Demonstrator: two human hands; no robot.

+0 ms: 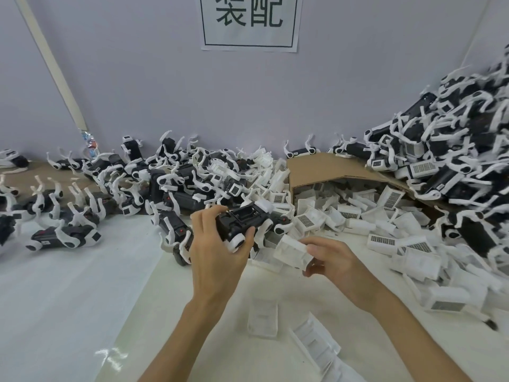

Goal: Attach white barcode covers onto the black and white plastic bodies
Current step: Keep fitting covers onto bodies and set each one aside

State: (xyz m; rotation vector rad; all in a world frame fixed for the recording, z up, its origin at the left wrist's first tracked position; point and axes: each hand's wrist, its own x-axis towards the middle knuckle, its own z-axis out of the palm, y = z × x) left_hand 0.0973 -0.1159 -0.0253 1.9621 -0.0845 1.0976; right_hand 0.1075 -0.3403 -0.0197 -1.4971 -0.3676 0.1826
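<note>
Fingers of my left hand [217,252] curl round a black and white plastic body [242,224], held above the near table; my right hand [334,261] pinches a white moulded plastic cover [293,252] just right of it. Both parts seem light, stiff, slightly slippery; best gripped by the edges.

Only the person's two bare hands and forearms show. The left hand [217,252] shows its back, with smooth skin, low knuckles and faint tendon lines running toward the wrist. The right hand [336,260] also shows its back, with long, slender fingers and a rounded thumb tip. The nails are too blurred to describe. The slim left forearm [176,334] and the slim right forearm [407,326] are uncovered skin from the wrists to the bottom edge of the view.
</note>
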